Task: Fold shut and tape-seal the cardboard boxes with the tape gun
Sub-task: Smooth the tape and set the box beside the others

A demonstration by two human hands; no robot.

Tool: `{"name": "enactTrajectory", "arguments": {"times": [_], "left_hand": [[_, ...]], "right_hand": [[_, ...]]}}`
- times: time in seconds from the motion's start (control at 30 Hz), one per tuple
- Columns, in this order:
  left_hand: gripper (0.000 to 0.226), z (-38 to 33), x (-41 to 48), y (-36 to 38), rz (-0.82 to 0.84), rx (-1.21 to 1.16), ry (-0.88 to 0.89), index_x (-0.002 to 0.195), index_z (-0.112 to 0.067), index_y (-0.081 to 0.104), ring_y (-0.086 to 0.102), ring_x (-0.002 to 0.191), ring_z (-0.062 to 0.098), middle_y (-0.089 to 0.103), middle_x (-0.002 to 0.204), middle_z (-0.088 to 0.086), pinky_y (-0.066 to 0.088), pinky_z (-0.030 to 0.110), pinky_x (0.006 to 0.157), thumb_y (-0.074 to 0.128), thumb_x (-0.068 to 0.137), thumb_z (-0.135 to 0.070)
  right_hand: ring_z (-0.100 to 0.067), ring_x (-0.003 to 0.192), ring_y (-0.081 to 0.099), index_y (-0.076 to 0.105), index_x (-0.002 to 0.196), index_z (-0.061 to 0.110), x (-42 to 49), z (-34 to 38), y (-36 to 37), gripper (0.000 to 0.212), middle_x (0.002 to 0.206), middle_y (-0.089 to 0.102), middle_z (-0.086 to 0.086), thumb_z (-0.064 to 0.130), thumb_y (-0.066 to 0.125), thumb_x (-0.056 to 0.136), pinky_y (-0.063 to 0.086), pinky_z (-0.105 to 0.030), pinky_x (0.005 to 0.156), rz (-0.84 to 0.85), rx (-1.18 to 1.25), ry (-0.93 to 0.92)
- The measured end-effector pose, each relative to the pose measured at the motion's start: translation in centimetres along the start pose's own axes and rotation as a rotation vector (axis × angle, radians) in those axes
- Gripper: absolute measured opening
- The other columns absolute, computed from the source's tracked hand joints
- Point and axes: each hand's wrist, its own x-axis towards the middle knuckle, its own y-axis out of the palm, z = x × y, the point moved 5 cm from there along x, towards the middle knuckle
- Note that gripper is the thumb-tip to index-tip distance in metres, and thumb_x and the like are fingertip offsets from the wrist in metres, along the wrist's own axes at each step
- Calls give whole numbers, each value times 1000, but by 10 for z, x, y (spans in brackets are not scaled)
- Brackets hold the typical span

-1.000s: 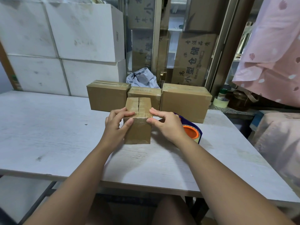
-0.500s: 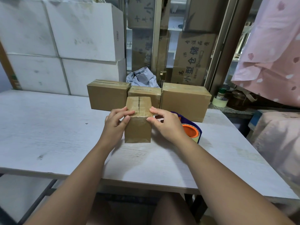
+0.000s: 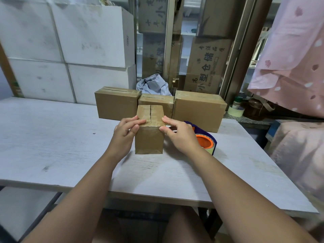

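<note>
white boxes (image 3: 70,41): big ones, stacked at the far left behind the worktop.
worktop (image 3: 52,146): pale and flat. It carries the brown boxes and the tape gun.
left brown box (image 3: 116,106): at the far side of the worktop, flaps down. It sits just beside the middle brown box.
left hand (image 3: 125,133): its grip is closed on the near left top corner of the small box. The fingers lie on top and the thumb is on the near side.
small box (image 3: 149,135): stands on the worktop in the middle, between the two hands. Its top flaps are folded down with a dark line between them. Its far side is right up against the middle brown box.
middle brown box (image 3: 156,102): low, in the far row between the other two.
grey bag (image 3: 152,85): crumpled, behind the far row.
right hand (image 3: 178,134): its grip pinches the near right top corner of the small box, with a finger on top and the thumb on the near side.
tape gun (image 3: 206,141): dark blue with an orange middle. It lies on the worktop just right of the right hand, partly hidden by it. No hand holds it.
right brown box (image 3: 198,111): the biggest in the far row, flaps shut, just behind the tape gun.
printed boxes (image 3: 208,67): tall brown ones with writing, far back behind glass.
tape roll (image 3: 235,110): pale, on a ledge off the far right of the worktop.
pink cloth (image 3: 294,58): hangs at the far right.
</note>
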Motion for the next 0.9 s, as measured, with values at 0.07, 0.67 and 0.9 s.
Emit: {"name": "enactTrajectory", "arguments": {"times": [0.07, 0.67, 0.9], "left_hand": [[28, 0, -1, 0, -25, 32, 43, 104, -50, 59, 38, 129, 3, 47, 115, -23, 28, 46, 112, 43, 98, -27], [63, -47, -8, 14, -5, 554, 215, 128, -33, 56, 33, 94, 13, 58, 108, -9, 28, 32, 86, 21, 83, -59], [56, -47, -6, 18, -37, 588, 216, 121, -22, 62, 48, 114, 20, 61, 119, -3, 36, 38, 99, 26, 88, -50]], "right_hand": [[-17, 129, 45, 56, 130, 32, -1, 0, 0, 42, 137, 50, 20, 43, 58, 90, 37, -37, 108, -1, 9, 4], [-18, 145, 0, 41, 137, 44, -18, 27, 15, 58, 159, 3, 5, 35, 62, 84, 12, -40, 115, 169, -45, -12], [-20, 143, 9, 47, 134, 40, -25, 27, 24, 52, 157, 13, 0, 41, 64, 85, 17, -35, 113, -18, 35, 7]]}}
